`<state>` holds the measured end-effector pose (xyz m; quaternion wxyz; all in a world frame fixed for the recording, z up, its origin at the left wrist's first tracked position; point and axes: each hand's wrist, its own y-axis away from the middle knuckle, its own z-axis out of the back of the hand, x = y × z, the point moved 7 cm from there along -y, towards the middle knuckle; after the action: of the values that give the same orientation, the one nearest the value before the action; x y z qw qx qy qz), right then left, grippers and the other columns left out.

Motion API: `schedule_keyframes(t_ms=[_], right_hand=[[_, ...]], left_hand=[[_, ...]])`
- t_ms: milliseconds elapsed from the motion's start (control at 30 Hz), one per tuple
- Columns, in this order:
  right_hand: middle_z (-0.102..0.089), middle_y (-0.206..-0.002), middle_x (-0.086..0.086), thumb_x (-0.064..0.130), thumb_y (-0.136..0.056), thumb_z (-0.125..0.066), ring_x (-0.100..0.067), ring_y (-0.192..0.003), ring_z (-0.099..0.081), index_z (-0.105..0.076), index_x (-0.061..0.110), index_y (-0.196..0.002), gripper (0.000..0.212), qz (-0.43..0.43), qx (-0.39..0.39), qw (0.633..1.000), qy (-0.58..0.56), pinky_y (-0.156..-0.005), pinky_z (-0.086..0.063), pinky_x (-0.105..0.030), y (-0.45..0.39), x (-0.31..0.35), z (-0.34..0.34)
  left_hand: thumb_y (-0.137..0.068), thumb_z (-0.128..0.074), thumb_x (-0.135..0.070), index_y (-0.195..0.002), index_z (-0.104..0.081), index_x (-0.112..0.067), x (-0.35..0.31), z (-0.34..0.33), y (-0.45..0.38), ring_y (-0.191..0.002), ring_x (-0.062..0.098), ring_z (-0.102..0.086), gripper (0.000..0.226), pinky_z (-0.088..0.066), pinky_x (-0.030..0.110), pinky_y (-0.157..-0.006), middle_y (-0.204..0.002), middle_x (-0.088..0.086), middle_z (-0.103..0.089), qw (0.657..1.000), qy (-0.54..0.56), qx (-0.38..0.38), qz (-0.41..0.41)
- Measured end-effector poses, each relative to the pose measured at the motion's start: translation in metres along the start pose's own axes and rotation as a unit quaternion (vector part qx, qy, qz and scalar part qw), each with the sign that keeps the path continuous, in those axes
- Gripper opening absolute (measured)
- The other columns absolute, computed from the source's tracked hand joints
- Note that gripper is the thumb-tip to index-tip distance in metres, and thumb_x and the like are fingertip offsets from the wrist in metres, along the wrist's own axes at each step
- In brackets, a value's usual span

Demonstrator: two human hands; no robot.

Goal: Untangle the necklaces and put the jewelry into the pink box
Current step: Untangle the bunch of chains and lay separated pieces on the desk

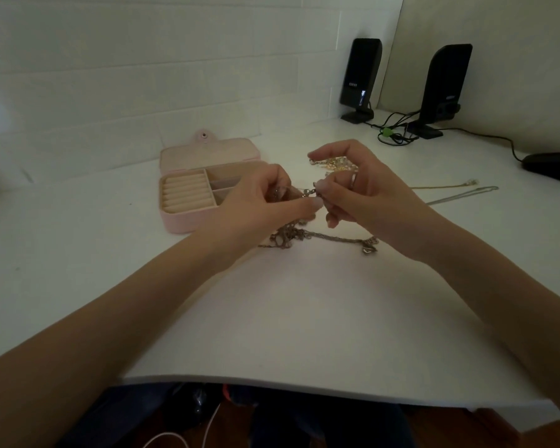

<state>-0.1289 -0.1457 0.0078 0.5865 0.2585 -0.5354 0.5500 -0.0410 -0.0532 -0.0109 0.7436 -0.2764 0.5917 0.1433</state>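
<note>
the worktop (304,318) was white; the pink box (188,202) lay lid-open at the left, ready for jewelry. left hand (262,202) and right hand (353,195) each pinched the necklaces (304,236), lifting the clasp end, likely easing the knot apart.
</note>
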Motion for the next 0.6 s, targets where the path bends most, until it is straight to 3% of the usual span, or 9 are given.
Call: schedule_keyframes(t_ms=[133, 233, 400, 500, 600], right_hand=[[-0.047, -0.062, -0.003, 0.006, -0.096, -0.052, -0.007, -0.056, -0.048, -0.046, 0.009, -0.126, 0.031, -0.013, 0.023, 1.0, 0.004, -0.067, -0.053, -0.028, 0.0, 0.0, 0.003], [-0.048, -0.062, -0.001, 0.008, -0.095, -0.053, -0.008, -0.055, -0.046, -0.047, 0.014, -0.125, 0.031, -0.027, 0.039, 0.999, 0.008, -0.069, -0.053, -0.029, 0.0, -0.002, 0.006], [-0.045, -0.062, 0.001, 0.006, -0.096, -0.051, -0.007, -0.055, -0.044, -0.047, 0.017, -0.126, 0.032, -0.051, 0.088, 0.995, 0.008, -0.065, -0.052, -0.024, 0.003, -0.006, 0.0], [-0.045, -0.062, 0.001, 0.007, -0.096, -0.05, -0.007, -0.054, -0.044, -0.048, 0.017, -0.126, 0.032, -0.062, 0.112, 0.992, 0.021, -0.064, -0.051, -0.023, 0.005, -0.006, -0.004], [-0.041, -0.067, -0.007, 0.006, -0.096, -0.049, -0.007, -0.054, -0.041, -0.051, 0.016, -0.126, 0.031, -0.061, 0.097, 0.993, -0.008, -0.065, -0.051, -0.023, 0.005, -0.004, 0.0]], left_hand=[[-0.077, -0.073, -0.018, -0.084, -0.051, -0.012, -0.005, 0.001, 0.005, -0.048, 0.014, -0.06, 0.023, -0.051, 0.027, -0.051, -0.058, 0.004, -0.064, 1.0, -0.01, -0.015, -0.002], [-0.083, -0.067, -0.013, -0.078, -0.062, -0.011, -0.012, 0.0, 0.005, -0.047, 0.013, -0.061, 0.008, -0.049, 0.022, -0.048, -0.058, 0.003, -0.066, 0.999, -0.032, -0.009, -0.033], [-0.095, -0.055, -0.014, -0.087, -0.055, -0.006, -0.004, 0.006, 0.003, -0.061, 0.018, -0.07, 0.012, -0.053, 0.023, -0.051, -0.066, 0.001, -0.069, 0.998, -0.026, -0.059, 0.009], [-0.101, -0.045, -0.016, -0.096, -0.047, -0.005, -0.003, 0.012, 0.003, -0.05, 0.017, -0.066, 0.013, -0.052, 0.025, -0.045, -0.06, 0.0, -0.067, 0.996, -0.023, -0.087, 0.018], [-0.1, -0.047, -0.017, -0.092, -0.046, -0.005, -0.004, 0.015, 0.004, -0.037, 0.016, -0.055, 0.014, -0.043, 0.022, -0.036, -0.054, 0.0, -0.063, 0.992, -0.083, -0.096, 0.009]])
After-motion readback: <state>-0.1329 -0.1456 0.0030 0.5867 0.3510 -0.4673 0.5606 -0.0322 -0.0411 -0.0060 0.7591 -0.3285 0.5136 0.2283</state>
